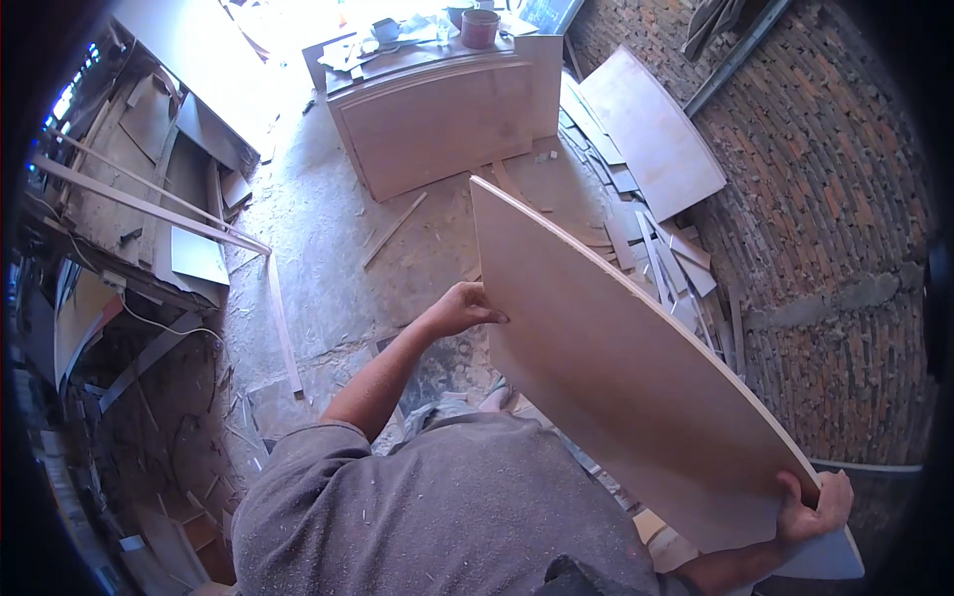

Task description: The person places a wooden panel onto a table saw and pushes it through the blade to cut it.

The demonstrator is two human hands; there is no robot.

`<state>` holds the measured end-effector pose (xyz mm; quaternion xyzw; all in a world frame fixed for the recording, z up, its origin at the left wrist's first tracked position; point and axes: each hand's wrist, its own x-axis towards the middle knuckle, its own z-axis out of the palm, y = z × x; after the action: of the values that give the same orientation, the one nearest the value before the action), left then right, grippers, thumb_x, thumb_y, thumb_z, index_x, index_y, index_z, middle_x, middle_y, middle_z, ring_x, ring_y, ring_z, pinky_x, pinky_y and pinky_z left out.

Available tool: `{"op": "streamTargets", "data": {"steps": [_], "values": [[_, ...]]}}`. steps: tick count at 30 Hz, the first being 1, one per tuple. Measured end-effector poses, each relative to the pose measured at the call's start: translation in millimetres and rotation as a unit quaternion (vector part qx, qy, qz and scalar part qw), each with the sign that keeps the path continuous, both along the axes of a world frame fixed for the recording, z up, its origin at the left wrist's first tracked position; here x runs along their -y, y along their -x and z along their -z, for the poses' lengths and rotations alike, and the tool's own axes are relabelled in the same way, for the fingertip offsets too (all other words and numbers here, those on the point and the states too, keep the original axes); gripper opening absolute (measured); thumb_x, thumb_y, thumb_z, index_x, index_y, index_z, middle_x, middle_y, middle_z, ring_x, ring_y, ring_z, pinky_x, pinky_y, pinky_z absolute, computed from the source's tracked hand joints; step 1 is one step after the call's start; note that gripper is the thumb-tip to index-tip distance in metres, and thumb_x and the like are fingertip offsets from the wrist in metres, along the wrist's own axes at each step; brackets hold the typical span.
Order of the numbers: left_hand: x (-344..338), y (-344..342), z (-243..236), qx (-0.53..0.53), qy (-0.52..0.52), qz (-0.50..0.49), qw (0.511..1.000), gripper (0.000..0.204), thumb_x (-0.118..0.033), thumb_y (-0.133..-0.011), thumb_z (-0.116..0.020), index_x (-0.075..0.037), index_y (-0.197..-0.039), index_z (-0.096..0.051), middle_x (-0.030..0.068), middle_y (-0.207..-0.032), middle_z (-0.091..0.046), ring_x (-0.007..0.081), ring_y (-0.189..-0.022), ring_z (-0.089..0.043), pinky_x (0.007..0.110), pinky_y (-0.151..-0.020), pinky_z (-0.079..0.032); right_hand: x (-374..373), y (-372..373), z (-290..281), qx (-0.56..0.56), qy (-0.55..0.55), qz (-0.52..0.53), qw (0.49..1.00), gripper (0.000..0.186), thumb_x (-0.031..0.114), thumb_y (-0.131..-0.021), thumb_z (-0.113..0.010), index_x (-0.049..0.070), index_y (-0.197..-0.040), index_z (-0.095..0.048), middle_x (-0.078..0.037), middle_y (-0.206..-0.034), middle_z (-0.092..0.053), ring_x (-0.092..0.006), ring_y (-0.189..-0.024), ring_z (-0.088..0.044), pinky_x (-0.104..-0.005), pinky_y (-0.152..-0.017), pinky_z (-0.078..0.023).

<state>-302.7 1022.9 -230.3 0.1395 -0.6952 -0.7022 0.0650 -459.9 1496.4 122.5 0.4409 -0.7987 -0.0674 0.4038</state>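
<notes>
A large, flat wooden panel (616, 382) with a pale edge is held up on a slant in front of and to the right of my body. My left hand (465, 307) grips its left edge, with the thumb on the near face and the other fingers hidden behind. At the lower right corner, my right hand (817, 509) wraps round the panel's edge, its thumb on the near face. The panel runs from near the middle of the view down to the lower right.
Ahead stands a wooden cabinet-like piece (437, 129) with a red tin (480, 29) and a cup on top. A loose panel (651, 134) leans by the brick wall (835, 228). Offcuts (676, 258) litter the right; long wooden strips (282, 323) and a cluttered bench (149, 214) stand left.
</notes>
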Motion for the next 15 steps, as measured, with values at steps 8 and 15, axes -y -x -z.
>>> {"op": "streamTargets", "data": {"steps": [8,15], "values": [[70.2,24.9,4.5,-0.012,-0.087,-0.285,0.955,0.087,-0.037,-0.078,-0.081,-0.012,-0.149,-0.036,0.0169,-0.145,-0.043,0.0306,-0.130,-0.046,0.044,-0.102,-0.044,121.7,127.2,23.0,0.103,0.025,-0.052,0.993,0.053,0.052,-0.067,-0.080,0.008,-0.065,-0.051,-0.007,-0.061,-0.044,-0.0293,-0.058,-0.047,-0.0400,-0.054,-0.033],[162.4,14.1,-26.1,-0.079,-0.184,-0.426,0.882,0.095,-0.065,-0.082,-0.064,-0.016,-0.153,-0.026,0.0162,-0.156,-0.025,0.0297,-0.142,-0.025,0.051,-0.100,-0.041,294.3,190.9,74.5,0.204,0.008,-0.130,0.970,0.047,0.045,-0.065,-0.083,0.008,-0.062,-0.054,-0.007,-0.060,-0.048,-0.0290,-0.057,-0.049,-0.0399,-0.055,-0.034]]}}
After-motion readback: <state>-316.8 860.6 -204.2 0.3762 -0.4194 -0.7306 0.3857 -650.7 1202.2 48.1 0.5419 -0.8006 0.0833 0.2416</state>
